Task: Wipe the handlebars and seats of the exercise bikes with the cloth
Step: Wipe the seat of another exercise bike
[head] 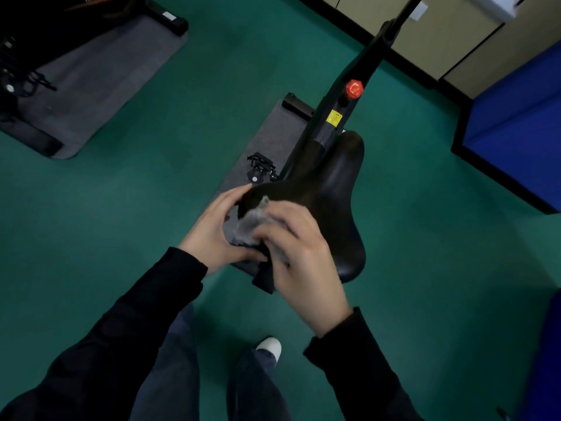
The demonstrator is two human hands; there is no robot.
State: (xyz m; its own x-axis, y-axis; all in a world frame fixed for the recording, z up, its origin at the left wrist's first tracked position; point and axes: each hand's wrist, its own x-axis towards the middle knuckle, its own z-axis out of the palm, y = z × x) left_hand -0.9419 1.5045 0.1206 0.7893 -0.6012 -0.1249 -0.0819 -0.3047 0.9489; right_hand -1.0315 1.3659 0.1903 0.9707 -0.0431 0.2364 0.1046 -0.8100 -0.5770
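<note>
The person stood over an exercise bike, looking down on its black saddle (328,189), which sat in the middle of the scene with its narrow end pointing to the far side. The left hand (215,226) grasped the saddle's near left edge, fingers curled over the rim. The right hand (303,253), blurred, was clenched on a grey cloth (252,220) and pressed it down on the near left part of the saddle, just beside the left hand. Both arms wore black sleeves (145,323).

Beyond the saddle the bike's black frame (361,65) ran toward the far right, carrying a red knob (354,89) and, nearer, a yellow label (334,117). A black pedal (261,168) showed to the left of the saddle, over the grey mat (273,135) under the bike. A second bike (21,56) stood on its own grey mat (100,77) at the far left. The floor (151,177) was green, a blue panel (516,132) stood at the right, and a white shoe tip (270,347) showed near the person.
</note>
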